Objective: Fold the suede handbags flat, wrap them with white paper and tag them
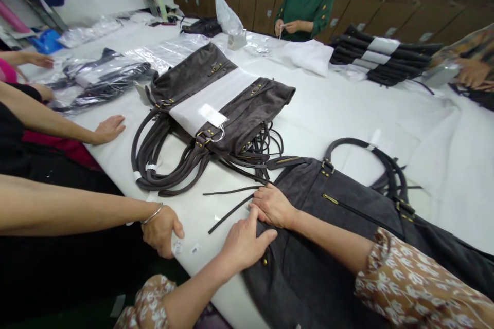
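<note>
A dark grey handbag (309,262) lies on the white table, its looped handles (357,144) toward the far side. My right hand (275,206) is closed at the bag's left edge, fingers curled over it. Two thin dark cords (228,214) stick out to the left beside those fingers. My left hand (247,240) rests over the same edge, thumb spread and index finger stretched out to touch my right hand. Its other fingers are partly hidden. Just beyond lies a stack of similar grey bags (254,108) with a white paper band (212,92) and a tag (212,115).
On the left, a co-worker's hand with a bracelet (164,229) holds the table edge; another hand (109,128) lies flat. Plastic-wrapped bags (108,79) are beyond. Banded dark bags (380,56) sit far right. A person in green (309,7) stands before cardboard boxes (243,7).
</note>
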The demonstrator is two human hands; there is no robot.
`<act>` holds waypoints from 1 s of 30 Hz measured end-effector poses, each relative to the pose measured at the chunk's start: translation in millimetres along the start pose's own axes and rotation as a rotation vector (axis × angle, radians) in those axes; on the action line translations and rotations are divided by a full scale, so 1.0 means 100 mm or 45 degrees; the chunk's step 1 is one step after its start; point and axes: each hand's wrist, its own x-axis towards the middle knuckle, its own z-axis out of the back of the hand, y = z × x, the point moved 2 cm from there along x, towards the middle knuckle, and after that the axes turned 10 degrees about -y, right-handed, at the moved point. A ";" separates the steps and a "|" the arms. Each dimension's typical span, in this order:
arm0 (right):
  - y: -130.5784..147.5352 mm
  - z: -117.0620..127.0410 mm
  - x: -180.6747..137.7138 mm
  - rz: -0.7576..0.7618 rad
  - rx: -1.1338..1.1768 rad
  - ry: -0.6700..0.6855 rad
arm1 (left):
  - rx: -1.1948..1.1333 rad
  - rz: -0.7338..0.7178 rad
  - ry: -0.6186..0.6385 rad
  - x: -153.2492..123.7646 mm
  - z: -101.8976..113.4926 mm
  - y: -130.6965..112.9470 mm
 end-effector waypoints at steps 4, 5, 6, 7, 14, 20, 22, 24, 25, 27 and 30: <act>-0.01 -0.03 -0.01 0.003 -0.017 -0.005 | -0.028 -0.049 0.006 -0.03 -0.06 0.04; -0.02 -0.04 -0.01 0.005 -0.021 -0.007 | -0.039 -0.081 0.029 -0.05 -0.05 0.04; -0.02 -0.05 -0.01 0.004 -0.025 -0.011 | -0.024 -0.124 0.053 -0.07 -0.02 0.04; -0.02 -0.05 -0.01 -0.003 -0.030 -0.018 | 0.033 -0.177 0.062 -0.10 0.03 0.03; -0.02 -0.07 -0.04 -0.032 -0.024 -0.049 | 0.467 -1.071 0.146 -0.19 0.23 -0.21; 0.05 0.04 -0.02 -0.154 -0.017 -0.046 | 0.733 -1.238 0.394 -0.22 0.00 -0.21; 0.10 0.22 -0.10 -0.212 -0.040 -0.077 | 0.788 -1.269 0.404 -0.27 -0.02 -0.21; 0.19 0.52 -0.35 -0.312 -0.036 -0.177 | 0.857 -1.311 0.382 -0.33 -0.03 -0.21; 0.27 0.70 -0.55 -0.381 -0.019 -0.247 | 0.896 -1.331 0.358 -0.36 -0.04 -0.20; 0.51 1.06 -1.10 -0.554 0.017 -0.375 | 0.958 -1.375 0.314 -0.41 -0.06 -0.18; 1.07 1.46 -2.05 -0.839 -0.051 -0.352 | 0.981 -1.436 0.301 -0.44 -0.08 -0.13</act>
